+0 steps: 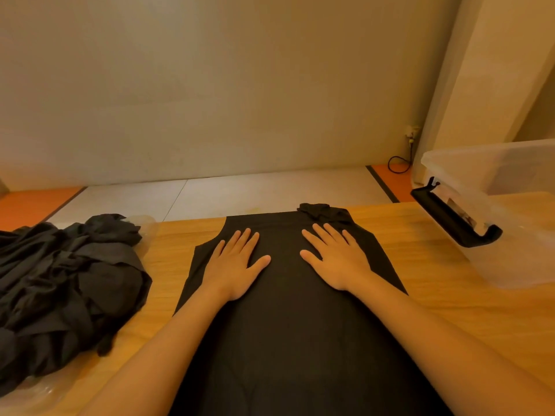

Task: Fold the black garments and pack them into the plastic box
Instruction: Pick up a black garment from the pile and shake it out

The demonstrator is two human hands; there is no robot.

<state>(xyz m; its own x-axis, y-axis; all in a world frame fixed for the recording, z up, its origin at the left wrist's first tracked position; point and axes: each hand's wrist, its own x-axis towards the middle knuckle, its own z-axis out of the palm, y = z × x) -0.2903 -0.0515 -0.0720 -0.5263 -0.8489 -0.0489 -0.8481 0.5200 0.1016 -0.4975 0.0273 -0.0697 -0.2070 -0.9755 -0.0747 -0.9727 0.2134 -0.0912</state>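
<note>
Worktop (435, 265): light wood, carries everything.

Spread black garment (285, 325): lies flat on the worktop and runs from under both palms back to the near edge of view. Angled cut-outs show on both sides, just outboard of the fingers.

Pile of black garments (66, 280): crumpled heap well left of the left hand's fingers, sitting on clear plastic wrap (147, 232).

Plastic box (525, 163): clear, on the worktop well right of the right hand's fingers. Can't tell what's inside.

Left hand (234, 265): palm down on the spread garment. Fingers (240, 238) are straight and slightly splayed, pressing flat, gripping nothing.

Right hand (336, 259): same pose, palm down with fingers (318, 235) straight and spread, pressing the cloth. The hands are apart, with bare fabric between the thumbs.

Black latch handle (453, 219): on the box's near-left side, hanging out toward the right fingers but well clear of them.

Bunched bit of fabric (324, 211): at the garment's far edge, just beyond the right fingertips.

Black cable (399, 163): looped on the floor, far beyond the fingers.
</note>
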